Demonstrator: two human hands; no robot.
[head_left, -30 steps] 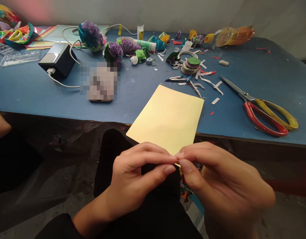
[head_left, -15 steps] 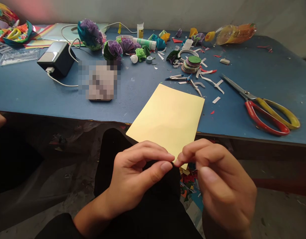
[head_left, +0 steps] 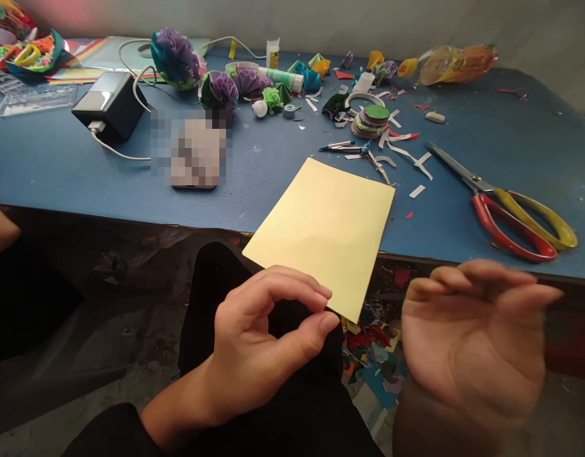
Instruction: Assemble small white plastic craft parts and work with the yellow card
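Clearly, the yellow paper [head_left: 325, 222] is badly supported: it lies on the blue counter [head_left: 254, 184] with its near end jutting past the edge, so a bump to that overhang could tip it down towards the scraps [head_left: 378, 355] below. The left hand [head_left: 258, 343] is just beside the near edge, its thumb and fingers curved with a small gap between, nothing visible in it; whether they touch the paper I cannot tell, but a knock there might crease it. The right hand [head_left: 473, 355], blurred, is loosely open and apart from the paper, near the scissors [head_left: 483, 184], whose handles a careless swing could nudge.
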